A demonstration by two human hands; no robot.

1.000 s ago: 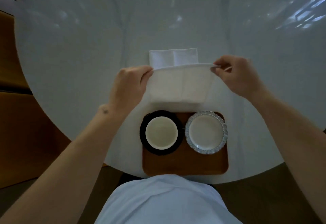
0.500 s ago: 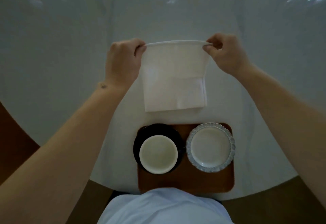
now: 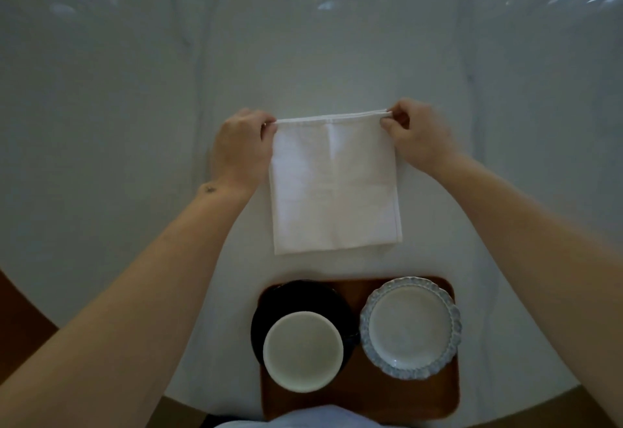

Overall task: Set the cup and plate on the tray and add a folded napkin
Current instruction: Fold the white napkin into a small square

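Observation:
A white cloth napkin [image 3: 333, 188] lies folded on the white table, just beyond the tray. My left hand [image 3: 241, 149] pinches its far left corner and my right hand [image 3: 416, 135] pinches its far right corner. Near the table's front edge sits a brown wooden tray [image 3: 357, 394]. On its left stands a cream cup [image 3: 303, 350] on a black saucer [image 3: 286, 296]. A pale plate [image 3: 409, 326] with a blue scalloped rim rests on the tray's right side.
The round white table [image 3: 135, 124] stretches far ahead and to both sides, with light reflections at the back. Its curved front edge runs close to my body. Brown floor [image 3: 20, 313] shows at the lower left.
Both hands carried the napkin's upper edge away from me and laid it down, so the cloth now lies folded flat. The view has tilted closer to the table.

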